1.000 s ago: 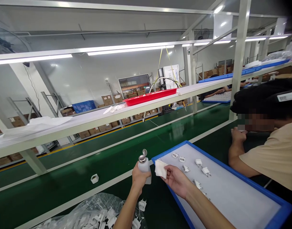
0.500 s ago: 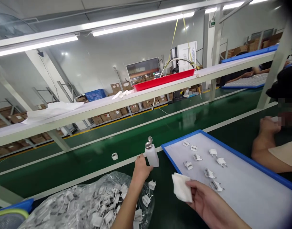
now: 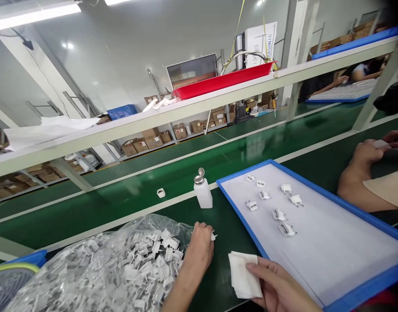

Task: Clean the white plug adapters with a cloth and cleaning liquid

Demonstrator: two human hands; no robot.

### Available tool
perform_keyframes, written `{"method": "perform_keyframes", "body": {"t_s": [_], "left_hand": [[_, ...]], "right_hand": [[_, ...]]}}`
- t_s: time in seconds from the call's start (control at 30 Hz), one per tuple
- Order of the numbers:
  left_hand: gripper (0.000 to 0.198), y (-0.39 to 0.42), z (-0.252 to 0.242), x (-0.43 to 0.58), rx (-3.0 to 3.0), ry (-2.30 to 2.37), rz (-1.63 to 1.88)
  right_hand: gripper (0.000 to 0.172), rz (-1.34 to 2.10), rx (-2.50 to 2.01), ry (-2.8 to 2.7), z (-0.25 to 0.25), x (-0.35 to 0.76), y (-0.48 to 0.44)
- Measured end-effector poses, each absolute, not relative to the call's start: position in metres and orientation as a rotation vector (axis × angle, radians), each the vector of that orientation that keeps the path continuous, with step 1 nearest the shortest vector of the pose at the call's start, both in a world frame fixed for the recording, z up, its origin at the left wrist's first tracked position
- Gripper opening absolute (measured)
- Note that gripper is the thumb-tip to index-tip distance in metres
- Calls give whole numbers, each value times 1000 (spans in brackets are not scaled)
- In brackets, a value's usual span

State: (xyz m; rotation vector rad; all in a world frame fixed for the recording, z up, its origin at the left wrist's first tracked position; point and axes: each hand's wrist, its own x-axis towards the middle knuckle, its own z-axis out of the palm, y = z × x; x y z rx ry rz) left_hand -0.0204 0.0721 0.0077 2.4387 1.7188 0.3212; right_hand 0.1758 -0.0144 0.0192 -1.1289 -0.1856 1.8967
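My left hand (image 3: 201,247) is closed at the right edge of a clear plastic bag, its fingers round a small white two-pin plug (image 3: 213,236) that is mostly hidden; only the pins and one end show. Many similar white plug pieces (image 3: 153,271) fill the bag (image 3: 85,264). Between thumb and fingers, my right hand (image 3: 266,281) grips a folded white cloth (image 3: 244,275) beside the tray's left edge. Beyond my left hand stands a white pump bottle (image 3: 203,193) with a metal top, its lid tilted up.
Several white plugs (image 3: 286,229) lie on the blue-rimmed tray (image 3: 341,255) at right. One white piece (image 3: 161,193) sits on the green belt (image 3: 130,190). Another person's hands (image 3: 369,149) are at the far right. Overhead, a shelf (image 3: 127,123) bears a red tray (image 3: 224,80).
My left hand has left the bottle's side, come back toward me and closed on a plug by the bag. My right hand still holds the cloth. The view has tipped down.
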Motion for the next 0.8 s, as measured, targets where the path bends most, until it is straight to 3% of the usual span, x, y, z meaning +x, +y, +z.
{"method": "perform_keyframes", "body": {"t_s": [0.13,0.33,0.47,0.57,0.7,0.8], "left_hand": [[40,43,-6,-22,2341,1458,377],[69,17,-28,-28,1872,1533,438],[48,16,-33,-24,1873,1569,589],[33,16,-34,-23,1954,1486,705],[31,18,-37,-28,2007,1422,756],[34,20,-42,-33,2064,1390,791]], "right_hand": [[44,1613,-1172,-699,8,180,-18],[24,863,-1499,-1189,-13,175,-24],[33,475,-1351,-1441,-38,159,-17],[36,387,-1261,-1622,-54,149,-9],[35,342,-1146,-1770,-62,145,-2],[45,320,-1073,-1949,-57,150,0]]}}
